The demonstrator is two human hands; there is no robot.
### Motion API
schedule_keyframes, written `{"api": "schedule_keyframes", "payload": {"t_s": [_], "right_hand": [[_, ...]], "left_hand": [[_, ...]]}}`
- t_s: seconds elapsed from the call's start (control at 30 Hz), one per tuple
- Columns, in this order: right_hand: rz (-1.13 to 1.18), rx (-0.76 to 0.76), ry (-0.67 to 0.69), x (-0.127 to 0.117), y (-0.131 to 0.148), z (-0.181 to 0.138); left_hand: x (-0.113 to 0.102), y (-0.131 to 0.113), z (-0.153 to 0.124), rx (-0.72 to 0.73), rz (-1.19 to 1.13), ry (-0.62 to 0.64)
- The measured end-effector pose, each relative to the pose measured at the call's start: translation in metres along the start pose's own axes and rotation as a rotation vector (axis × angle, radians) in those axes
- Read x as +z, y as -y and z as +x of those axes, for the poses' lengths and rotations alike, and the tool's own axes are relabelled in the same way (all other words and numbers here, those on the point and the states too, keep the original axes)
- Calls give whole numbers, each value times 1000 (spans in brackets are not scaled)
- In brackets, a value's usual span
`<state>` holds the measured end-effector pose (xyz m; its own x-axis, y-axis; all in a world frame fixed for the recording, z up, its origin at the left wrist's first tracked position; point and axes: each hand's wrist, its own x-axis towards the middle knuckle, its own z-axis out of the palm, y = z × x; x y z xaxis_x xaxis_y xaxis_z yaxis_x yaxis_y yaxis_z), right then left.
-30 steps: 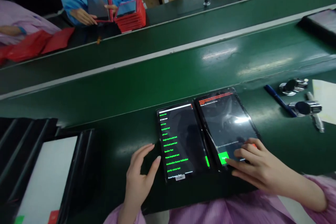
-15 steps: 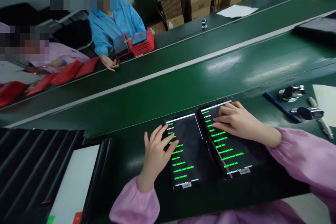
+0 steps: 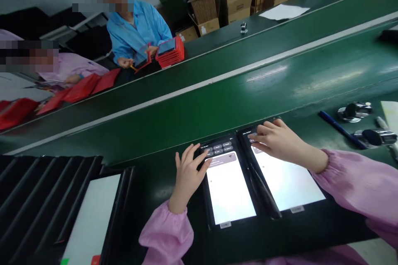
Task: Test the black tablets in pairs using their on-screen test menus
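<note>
Two tablets lie side by side, face up, on the dark green bench. My left hand [image 3: 189,174] is at the upper left corner of the left tablet [image 3: 232,190], fingers spread and fingertips over its screen. Over the top of the right tablet [image 3: 289,186] is my right hand [image 3: 276,143], its fingers bent and apart, hiding part of the screen. Neither hand holds anything. Both screens are bright white below a dark top strip; rounded buttons show on the left one. A small label [image 3: 225,225] sits at the left tablet's lower edge.
To the left stands a row of black tablets [image 3: 40,198] with one white-lit screen [image 3: 93,215]. At right lie a blue pen [image 3: 340,128] and shiny metal fixtures [image 3: 356,111]. Across the green belt [image 3: 199,112], a co-worker in blue [image 3: 139,25] handles tablets beside a red stack [image 3: 171,54].
Both screens have switched from black with green text lists to white pages with a dark top strip. My hands have stayed near the same spots. The co-worker's hand has drawn back to the tablet.
</note>
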<state>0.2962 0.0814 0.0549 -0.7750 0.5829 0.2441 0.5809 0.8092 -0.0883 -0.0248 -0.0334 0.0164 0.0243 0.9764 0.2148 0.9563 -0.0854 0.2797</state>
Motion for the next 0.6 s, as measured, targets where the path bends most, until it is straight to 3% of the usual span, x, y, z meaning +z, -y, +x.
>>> {"api": "schedule_keyframes", "payload": {"t_s": [0.4, 0.53, 0.6], "right_hand": [[75, 19, -4, 5, -5, 6], [138, 76, -85, -3, -16, -10], [274, 213, -213, -11, -24, -31]], "left_hand": [[-2, -3, 1, -17, -40, 26], [-5, -6, -15, -156, -231, -39], [-7, -8, -34, -279, -391, -108]]}}
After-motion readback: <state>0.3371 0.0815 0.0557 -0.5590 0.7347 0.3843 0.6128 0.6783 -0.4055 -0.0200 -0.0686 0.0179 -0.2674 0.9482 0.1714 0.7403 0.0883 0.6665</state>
